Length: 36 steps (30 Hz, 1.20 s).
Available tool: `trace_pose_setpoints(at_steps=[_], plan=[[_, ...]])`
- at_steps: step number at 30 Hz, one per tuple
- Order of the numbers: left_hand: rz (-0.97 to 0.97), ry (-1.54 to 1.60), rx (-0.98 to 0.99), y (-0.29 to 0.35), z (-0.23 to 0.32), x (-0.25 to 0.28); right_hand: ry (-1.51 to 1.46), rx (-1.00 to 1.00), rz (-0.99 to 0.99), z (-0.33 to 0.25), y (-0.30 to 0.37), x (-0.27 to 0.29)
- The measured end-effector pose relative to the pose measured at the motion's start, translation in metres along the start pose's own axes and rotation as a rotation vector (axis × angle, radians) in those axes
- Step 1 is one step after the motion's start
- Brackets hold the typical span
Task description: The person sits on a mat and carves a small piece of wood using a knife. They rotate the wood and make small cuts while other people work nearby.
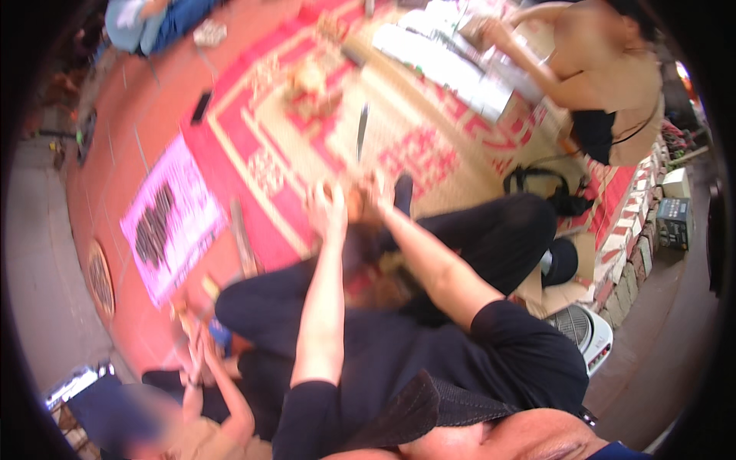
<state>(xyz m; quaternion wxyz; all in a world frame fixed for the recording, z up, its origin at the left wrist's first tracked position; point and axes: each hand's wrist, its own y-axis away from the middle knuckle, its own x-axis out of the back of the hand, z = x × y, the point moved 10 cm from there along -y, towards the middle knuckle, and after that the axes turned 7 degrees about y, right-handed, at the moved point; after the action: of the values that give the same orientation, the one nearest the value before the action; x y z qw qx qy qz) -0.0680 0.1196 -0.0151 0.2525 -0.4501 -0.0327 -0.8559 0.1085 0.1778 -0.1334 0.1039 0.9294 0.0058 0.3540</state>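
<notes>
In front of me, my left hand [327, 208] and my right hand [374, 192] hold a small reddish-brown object [355, 205] between them. Its kind is lost in the blur. The fingers of both hands look closed around its sides. Just beyond my hands, a narrow grey blade [362, 130], like a knife's, lies over the red and cream patterned mat [268, 130]. Farther off on the mat is a tan and brown heap [310, 90], too blurred to name.
To the left, a pink sheet [192, 195] bears dark sticks [156, 226]; a black phone [201, 107] lies beyond it. A person [613, 77] sits at the far right, another [192, 414] at the near left. A white fan-like appliance [583, 333] stands near a brick edge [625, 253].
</notes>
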Motion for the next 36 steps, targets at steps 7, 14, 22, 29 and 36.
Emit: trace_pose_setpoints(at_steps=[7,14,22,29,36], plan=[[0.019,0.134,0.145,-0.001,0.000,0.030,-0.217,-0.122,-0.090,-0.013,-0.009,0.005],[0.036,0.069,0.041,0.000,0.027,0.025,-0.123,-0.144,-0.054,0.014,-0.009,-0.016],[0.034,0.072,0.069,0.009,0.024,0.033,-0.137,-0.124,-0.140,0.007,0.000,-0.011],[0.030,0.089,-0.018,0.005,0.034,0.021,-0.045,-0.310,-0.025,0.032,-0.026,-0.008],[0.047,0.087,0.022,0.011,0.028,0.031,0.061,-0.018,-0.110,-0.006,-0.008,-0.012]])
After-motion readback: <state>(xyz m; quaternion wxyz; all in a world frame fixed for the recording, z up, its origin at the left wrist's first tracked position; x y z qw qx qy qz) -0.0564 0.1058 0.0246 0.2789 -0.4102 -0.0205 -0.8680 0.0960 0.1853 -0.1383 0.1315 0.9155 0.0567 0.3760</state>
